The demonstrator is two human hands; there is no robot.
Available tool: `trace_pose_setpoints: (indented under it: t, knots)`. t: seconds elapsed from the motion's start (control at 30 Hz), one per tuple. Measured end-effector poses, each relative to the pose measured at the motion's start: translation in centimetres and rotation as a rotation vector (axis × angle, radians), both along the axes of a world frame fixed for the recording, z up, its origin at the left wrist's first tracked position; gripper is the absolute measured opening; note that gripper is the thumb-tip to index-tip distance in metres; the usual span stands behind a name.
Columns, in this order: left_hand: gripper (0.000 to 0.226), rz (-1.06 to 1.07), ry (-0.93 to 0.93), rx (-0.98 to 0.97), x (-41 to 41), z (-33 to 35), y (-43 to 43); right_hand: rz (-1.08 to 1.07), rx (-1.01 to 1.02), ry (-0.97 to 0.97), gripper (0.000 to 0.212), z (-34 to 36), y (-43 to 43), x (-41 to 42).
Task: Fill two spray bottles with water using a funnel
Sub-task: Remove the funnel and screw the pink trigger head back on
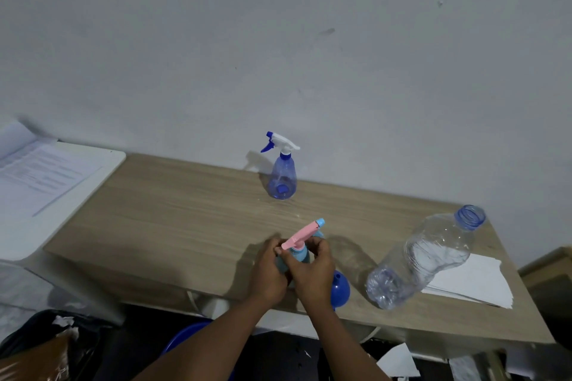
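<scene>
A light-blue spray bottle with a pink spray head [305, 233] stands near the front edge of the wooden table [173, 210]. My left hand [269, 272] grips its body from the left. My right hand [312, 272] closes around its neck and collar just under the pink head. A blue funnel [340, 288] lies on the table right behind my right hand, partly hidden. A second spray bottle [282, 176], clear blue with a white and blue trigger head, stands upright by the wall. A large clear water bottle [427, 257] stands uncapped at the right.
White paper sheets [473, 281] lie under and beside the water bottle at the right. A white side table with printed papers [40, 176] adjoins the left end. A blue stool seat [185, 337] and a dark bag [46, 346] sit below the front edge.
</scene>
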State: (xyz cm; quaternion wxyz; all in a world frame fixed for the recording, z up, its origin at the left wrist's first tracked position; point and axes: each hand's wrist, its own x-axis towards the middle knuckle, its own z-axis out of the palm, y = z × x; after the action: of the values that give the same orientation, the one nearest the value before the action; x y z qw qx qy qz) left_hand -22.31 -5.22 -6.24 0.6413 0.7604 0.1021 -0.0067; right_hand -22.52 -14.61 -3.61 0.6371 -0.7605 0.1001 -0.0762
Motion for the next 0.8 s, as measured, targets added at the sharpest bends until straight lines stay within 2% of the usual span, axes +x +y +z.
trace_pose_setpoints:
  t: [0.1,0.2,0.37,0.5,0.63,0.8]
  knots:
    - [0.034,0.002,-0.004,-0.04,0.0,-0.4,0.0,0.097,-0.092,-0.066,0.023,-0.3,-0.9,-0.1]
    - [0.032,-0.014,-0.027,0.032,0.0,-0.6,0.1,0.055,-0.108,-0.065,0.013,0.0,-0.5,0.1]
    - [0.016,0.014,-0.013,0.017,0.3,-0.4,-0.2,-0.083,0.083,0.042,0.028,0.1,0.7,0.5]
    - [0.025,0.01,-0.023,0.041,0.1,0.0,-0.2,0.037,0.014,0.011,0.035,0.0,-0.3,0.3]
    - [0.05,-0.037,-0.032,0.193,0.2,-0.7,0.4,0.132,-0.093,-0.041,0.025,-0.5,-1.6,0.3]
    - [0.042,-0.007,-0.05,0.179,0.2,-1.1,0.3,0.023,-0.039,0.016,0.02,-0.2,-0.4,0.5]
